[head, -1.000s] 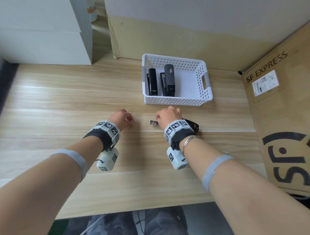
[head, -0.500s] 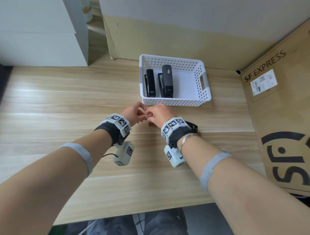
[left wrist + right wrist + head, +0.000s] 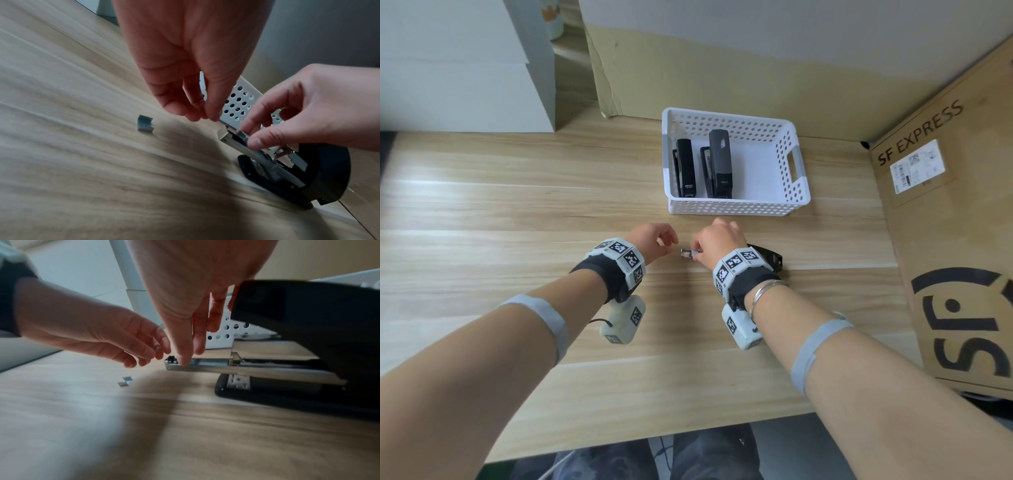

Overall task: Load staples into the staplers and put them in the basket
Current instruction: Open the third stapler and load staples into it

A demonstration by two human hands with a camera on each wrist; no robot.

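Note:
An open black stapler (image 3: 765,255) lies on the wooden table, lid (image 3: 308,313) raised, metal magazine (image 3: 205,365) pointing left. My right hand (image 3: 714,240) pinches the magazine's front end between thumb and forefinger (image 3: 255,141). My left hand (image 3: 655,240) hovers just left of the magazine tip with loosely curled fingers (image 3: 144,353), holding nothing. A short piece of staples (image 3: 145,125) lies on the table near the left hand. The white perforated basket (image 3: 736,207) behind the hands holds two black staplers (image 3: 686,168) (image 3: 720,164).
A large SF EXPRESS cardboard box (image 3: 945,222) stands along the right side. A cardboard sheet (image 3: 722,78) leans on the back wall, and a white cabinet (image 3: 465,68) is at the back left. The table's near edge (image 3: 654,435) is in front of my knees.
Half a second ago both hands met over the magazine tip. The left hand has since drawn back slightly to the left; the right hand stays on the magazine.

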